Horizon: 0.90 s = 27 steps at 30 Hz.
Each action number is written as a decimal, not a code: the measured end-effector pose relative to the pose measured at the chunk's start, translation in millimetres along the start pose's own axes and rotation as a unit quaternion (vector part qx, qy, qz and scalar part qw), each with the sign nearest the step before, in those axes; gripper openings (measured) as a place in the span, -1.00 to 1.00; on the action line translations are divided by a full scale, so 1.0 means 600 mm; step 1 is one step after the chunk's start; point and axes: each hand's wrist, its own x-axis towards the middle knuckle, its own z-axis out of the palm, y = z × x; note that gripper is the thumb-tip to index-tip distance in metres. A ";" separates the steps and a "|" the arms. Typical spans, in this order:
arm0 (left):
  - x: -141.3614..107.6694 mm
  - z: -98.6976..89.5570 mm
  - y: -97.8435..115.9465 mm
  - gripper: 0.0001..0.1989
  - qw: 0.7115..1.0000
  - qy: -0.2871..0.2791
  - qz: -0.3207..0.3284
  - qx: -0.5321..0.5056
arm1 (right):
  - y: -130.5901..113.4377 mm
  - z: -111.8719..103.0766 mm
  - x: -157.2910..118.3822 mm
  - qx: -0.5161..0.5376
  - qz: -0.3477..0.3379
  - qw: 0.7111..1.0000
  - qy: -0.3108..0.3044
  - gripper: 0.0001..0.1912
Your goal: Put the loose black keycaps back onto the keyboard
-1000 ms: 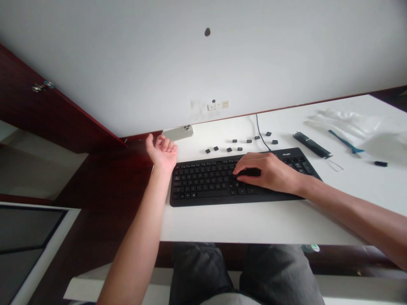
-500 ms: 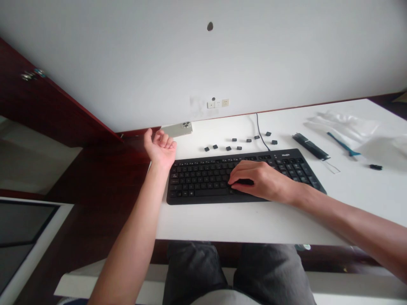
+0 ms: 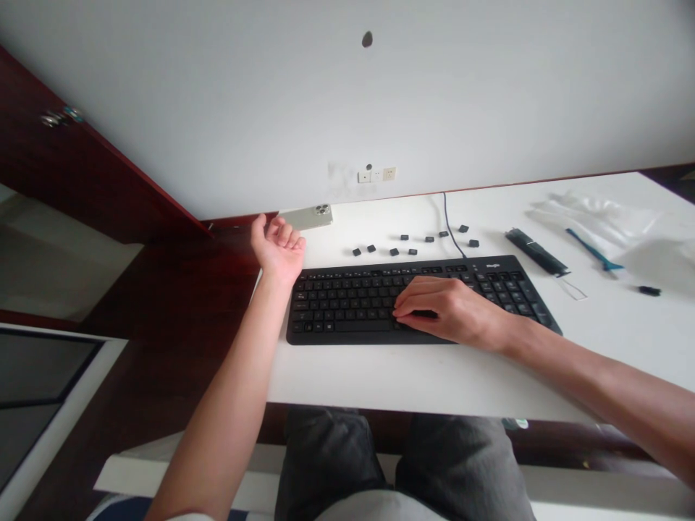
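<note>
A black keyboard (image 3: 347, 305) lies on the white table. My right hand (image 3: 442, 307) is over its lower middle, thumb and fingertips pinched together at the keys; whatever is between them is too small to make out. My left hand (image 3: 279, 250) rests palm up by the keyboard's upper left corner, fingers loosely curled and apart, holding nothing. Several loose black keycaps (image 3: 394, 252) lie behind the keyboard, some near its cable (image 3: 449, 221).
A phone (image 3: 304, 218) lies behind my left hand. To the right are a black strap-like item (image 3: 537, 252), a blue tool (image 3: 594, 250), a small black piece (image 3: 649, 290) and clear plastic bags (image 3: 602, 217). The white table (image 3: 347, 373) ends near my knees.
The camera view has shifted slightly. My right thumb and fingertips have drawn closer together at the same keys; my left hand keeps its pose.
</note>
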 end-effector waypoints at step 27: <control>-0.013 0.016 -0.008 -0.67 0.999 -0.029 -0.023 0.026 | -0.070 0.017 -0.001 -0.344 -0.060 0.935 -0.062 -0.75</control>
